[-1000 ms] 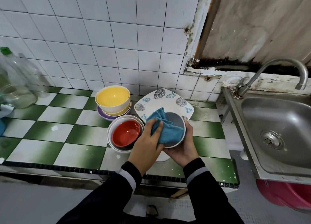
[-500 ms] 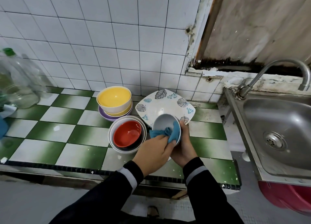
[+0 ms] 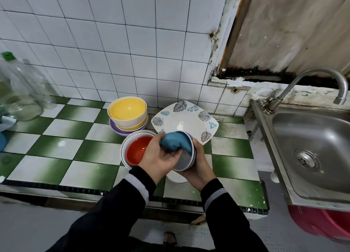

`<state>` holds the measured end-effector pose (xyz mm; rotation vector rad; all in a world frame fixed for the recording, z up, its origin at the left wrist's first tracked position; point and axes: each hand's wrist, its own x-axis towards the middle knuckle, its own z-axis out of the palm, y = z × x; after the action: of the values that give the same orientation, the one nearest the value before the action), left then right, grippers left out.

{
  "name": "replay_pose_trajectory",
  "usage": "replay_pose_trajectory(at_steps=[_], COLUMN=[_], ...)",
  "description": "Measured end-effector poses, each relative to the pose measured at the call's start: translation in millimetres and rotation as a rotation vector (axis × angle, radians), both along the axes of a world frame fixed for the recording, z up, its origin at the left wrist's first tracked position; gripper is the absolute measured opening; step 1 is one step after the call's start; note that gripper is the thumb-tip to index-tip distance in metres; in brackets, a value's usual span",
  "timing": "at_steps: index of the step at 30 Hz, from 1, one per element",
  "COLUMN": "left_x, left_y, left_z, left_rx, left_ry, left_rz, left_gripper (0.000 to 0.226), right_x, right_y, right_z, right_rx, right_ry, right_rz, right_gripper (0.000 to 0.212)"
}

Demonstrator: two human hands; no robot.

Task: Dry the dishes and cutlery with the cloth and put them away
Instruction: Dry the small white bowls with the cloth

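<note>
Person's standing at the green-and-white tiled bench (image 3: 75, 151), both hands up just above its front edge. The right hand (image 3: 198, 168) is wrapped round the outside of a small grey bowl (image 3: 183, 160) with a white rim, fingers curled behind it, and the bowl is tipped so its mouth faces left. The left hand (image 3: 161, 157) has a blue cloth (image 3: 176, 143) bunched up in its fingers and stuffed into the bowl, covering the upper part of the inside.

Just left of the hands a red bowl (image 3: 136, 151) sits nested in a couple of white ones on the bench. Behind that is a yellow bowl (image 3: 127, 109) on a little stack, with a purple bowl (image 3: 116, 127) at the bottom. A square leaf-print plate (image 3: 186, 117) lies beside that stack, close to the wall tiles. There's something white (image 3: 176, 178) on the bench under the hands, mostly hidden, can't tell what it is.

Off to the right is a steel sink (image 3: 312, 138) with a curved tap (image 3: 310, 75), with a red tub (image 3: 322, 225) underneath. Clear plastic bottles (image 3: 19, 87) stand at the far left of the bench.
</note>
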<state>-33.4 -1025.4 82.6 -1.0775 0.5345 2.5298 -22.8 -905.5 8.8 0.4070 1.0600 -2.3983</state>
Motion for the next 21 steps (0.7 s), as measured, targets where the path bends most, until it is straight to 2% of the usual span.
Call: replay_pose_trajectory(at_steps=[3,6,8,11,13,14,15,17,19,21], left_x=[5,8,13,17,13,10,8,6,9,11], left_y=[-2,-5,-3,-12,-24,-29,-33,-32,-28,-22], left_z=[0,-7,-15,-37,-55,-64,-71,-79,-80,-78], left_rx=[-0.075,-0.265,-0.634,-1.214,-1.609,-1.795,-1.937,-2.050,-2.027,-1.988], left_ry=[-0.008,0.071,0.305,0.778,1.186,1.344,1.412,1.336,1.226,1.170], left_rz=[-0.016,0.184,0.228,0.150,-0.080,-0.244,-0.410,-0.665,-0.830,-0.941], left_gripper=[0.023,0.023,0.019,0.023,0.028,0.038,0.047,0.057,0.058,0.054], right_x=[-1,-5,-6,-3,0,1,2,3,2,0], right_y=[4,9,9,4,-1,-3,-4,-5,-2,2], right_z=[-4,-7,-8,-8,-6,-6,-6,-6,-8,-11], right_rx=[-0.108,-0.167,-0.164,-0.180,-0.161,-0.166,-0.169,-0.136,-0.067,-0.009], right_ry=[-0.034,-0.055,-0.066,-0.072,-0.045,-0.034,-0.038,-0.050,-0.041,-0.015], right_rz=[-0.070,-0.117,-0.126,-0.104,-0.061,-0.037,-0.019,-0.013,-0.019,-0.017], right_gripper=[0.066,0.068,0.069,0.063,0.065,0.072,0.078,0.076,0.068,0.072])
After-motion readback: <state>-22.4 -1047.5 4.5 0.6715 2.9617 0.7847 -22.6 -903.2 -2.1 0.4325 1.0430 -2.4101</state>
